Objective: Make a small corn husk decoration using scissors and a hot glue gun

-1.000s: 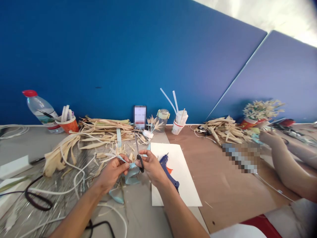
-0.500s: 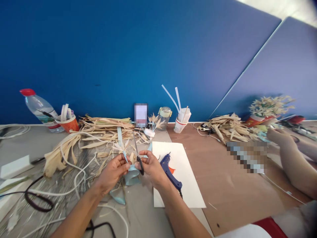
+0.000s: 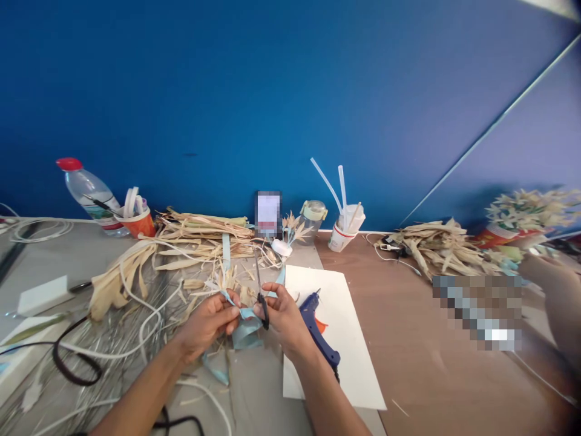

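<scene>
My left hand (image 3: 209, 320) is closed, pinching the blue-wrapped stem of a pale husk flower (image 3: 220, 281) whose petals point up and away. A light blue strip (image 3: 247, 336) runs from that stem across to the fingers of my right hand (image 3: 280, 310) and hangs in a loop below. My right hand is closed on a pair of scissors (image 3: 264, 311), their dark handles in the palm side and the blades (image 3: 258, 270) pointing up. Thumb and fingertips of that hand also meet the strip. Part of the stem is hidden by my left fingers.
A blue glue gun (image 3: 319, 333) lies on white paper (image 3: 354, 363) to the right. Dried husks (image 3: 204, 233), thin wires (image 3: 131, 339) and white cable (image 3: 157, 315) spread at left. Behind stand a phone (image 3: 269, 212), a jar (image 3: 312, 221) and cups (image 3: 341, 239). Another person's arm (image 3: 551, 290) is at right.
The view has shifted slightly, so things at the back sit farther right. My left fingers have drawn closer to my right hand along the blue strip; both hands keep their holds.
</scene>
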The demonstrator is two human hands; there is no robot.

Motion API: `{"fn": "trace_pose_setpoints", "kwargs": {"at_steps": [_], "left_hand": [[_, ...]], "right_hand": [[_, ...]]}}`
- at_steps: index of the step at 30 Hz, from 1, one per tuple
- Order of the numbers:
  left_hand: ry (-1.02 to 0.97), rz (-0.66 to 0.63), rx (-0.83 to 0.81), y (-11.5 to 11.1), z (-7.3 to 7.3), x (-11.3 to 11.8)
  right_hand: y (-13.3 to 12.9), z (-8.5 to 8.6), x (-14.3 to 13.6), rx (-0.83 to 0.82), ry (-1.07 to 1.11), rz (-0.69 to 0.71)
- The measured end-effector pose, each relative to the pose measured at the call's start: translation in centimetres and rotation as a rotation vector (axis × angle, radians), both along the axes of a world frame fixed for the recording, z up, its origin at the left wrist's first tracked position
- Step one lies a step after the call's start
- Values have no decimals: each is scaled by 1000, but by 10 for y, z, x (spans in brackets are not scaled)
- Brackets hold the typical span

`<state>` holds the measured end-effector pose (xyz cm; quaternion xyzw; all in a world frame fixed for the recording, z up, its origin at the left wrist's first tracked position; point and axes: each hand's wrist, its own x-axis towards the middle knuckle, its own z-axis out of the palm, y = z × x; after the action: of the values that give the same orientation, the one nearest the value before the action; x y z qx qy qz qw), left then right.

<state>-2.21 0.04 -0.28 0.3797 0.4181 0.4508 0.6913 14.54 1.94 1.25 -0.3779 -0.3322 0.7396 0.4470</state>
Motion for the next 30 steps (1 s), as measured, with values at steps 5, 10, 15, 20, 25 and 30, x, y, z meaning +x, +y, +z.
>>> {"fn": "trace_pose_setpoints", "kwargs": {"at_steps": [5,10,15,20,25,30], "left_hand": [[-51,-25,-22,1,0,1],[17,-56,10,2,4,3],[22,-52,44,2,0,1],[-36,-72,-12,3,-1,-1],[-96,-63,-63,1,8,1],[-157,-161,-46,-4,6,0]], "right_hand": [[1,-7,-2,-20,-5,19],[3,-13,-3,-17,-36,47],[4,-9,-1,14,-59,61],[5,-7,1,23,-65,89],[7,-7,6,48,-46,83],[8,-11,6,150,-130,42]]}}
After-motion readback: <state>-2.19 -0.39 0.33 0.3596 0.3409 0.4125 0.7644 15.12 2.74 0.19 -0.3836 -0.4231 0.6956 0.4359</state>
